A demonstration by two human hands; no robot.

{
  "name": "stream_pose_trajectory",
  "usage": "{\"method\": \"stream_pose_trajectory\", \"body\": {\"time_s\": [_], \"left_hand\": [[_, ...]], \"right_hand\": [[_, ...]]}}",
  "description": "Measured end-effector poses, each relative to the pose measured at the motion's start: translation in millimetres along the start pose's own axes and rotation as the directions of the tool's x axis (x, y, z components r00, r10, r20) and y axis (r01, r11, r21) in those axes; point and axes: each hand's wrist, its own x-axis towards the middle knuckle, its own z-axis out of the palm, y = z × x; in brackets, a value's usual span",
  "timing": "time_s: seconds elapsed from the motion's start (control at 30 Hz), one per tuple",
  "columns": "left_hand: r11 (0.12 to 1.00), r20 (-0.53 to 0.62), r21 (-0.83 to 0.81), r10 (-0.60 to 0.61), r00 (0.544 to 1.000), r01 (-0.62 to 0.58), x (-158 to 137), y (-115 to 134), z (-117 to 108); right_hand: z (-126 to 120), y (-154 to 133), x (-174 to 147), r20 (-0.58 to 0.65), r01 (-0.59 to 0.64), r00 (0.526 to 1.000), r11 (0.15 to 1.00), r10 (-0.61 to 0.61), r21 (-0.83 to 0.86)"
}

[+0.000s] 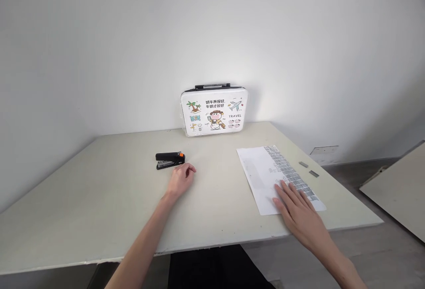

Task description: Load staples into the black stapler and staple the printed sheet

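My left hand point(182, 178) rests on the table with its fingers curled in, and I see nothing held in it. Just beyond its knuckles lies a black stapler point(170, 159) with an orange piece at its right end. The stapler's jaws point left and gape slightly; whether the hand touches it I cannot tell. My right hand point(300, 213) is spread flat on the lower right part of a white printed sheet point(255, 178), which has a grey patterned band along its right side. To the right of the sheet are two small grey strips of staples point(314, 174).
A white case point(214, 112) with a black handle and cartoon prints stands upright at the back of the pale table point(99, 200), close to the wall. The table's front edge runs below both hands. Past its right side, a pale panel point(398, 187) stands near the floor.
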Motion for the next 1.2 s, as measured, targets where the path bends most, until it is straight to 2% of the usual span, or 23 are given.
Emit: {"method": "stream_pose_trajectory", "body": {"time_s": [0.13,0.27,0.4,0.47,0.53,0.6,0.7,0.77,0.87,1.03,1.2], "left_hand": [[1.0,-0.002,0.004,0.014,1.0,-0.014,-0.4,0.6,0.0],[0.998,-0.025,0.011,0.058,0.998,-0.058,-1.5,3.2,-0.3],[0.992,-0.053,0.024,0.129,0.99,-0.128,-6.6,13.4,-1.5],[0.981,-0.008,0.033,0.194,0.981,-0.193,-13.1,21.7,-2.0],[0.96,0.092,0.047,0.27,0.958,-0.275,-22.6,30.2,-1.9],[0.942,0.204,0.06,0.312,0.928,-0.33,-33.4,36.6,-0.8],[0.942,0.311,0.072,0.29,0.905,-0.327,-47.3,39.0,1.4],[0.949,0.34,0.08,0.262,0.903,-0.305,-53.1,36.3,0.9],[0.952,0.359,0.085,0.246,0.901,-0.294,-57.6,28.3,-7.4],[0.95,0.409,0.117,0.22,0.886,-0.289,-65.6,5.3,-40.5],[0.963,0.392,0.201,0.09,0.915,-0.181,-73.4,-22.4,-73.8]], "right_hand": [[-0.7,-33.2,-14.8,-0.015,0.064,0.998,0.997,-0.064,0.037],[-2.7,-78.9,-32.1,0.005,0.132,0.991,0.984,-0.133,0.118],[-15.8,-117.9,-43.2,0.126,0.216,0.956,0.927,-0.264,0.308],[-26.0,-124.9,-45.0,0.177,0.212,0.933,0.876,-0.313,0.432],[-35.4,-121.2,-43.7,0.174,0.175,0.937,0.837,-0.304,0.519],[-41.9,-108.6,-39.3,0.162,0.1,0.96,0.821,-0.228,0.563],[-44.2,-82.1,-28.6,0.201,-0.046,0.975,0.802,-0.093,0.595],[-42.1,-65.1,-20.5,0.222,-0.104,0.974,0.789,-0.042,0.606],[-37.9,-45.1,-8.4,0.186,-0.132,0.982,0.789,0.022,0.6],[-35.5,-23.1,11.8,0.153,-0.151,0.985,0.807,0.076,0.571],[-35.2,-15.1,25.0,0.173,-0.165,0.982,0.807,0.079,0.567]]}}
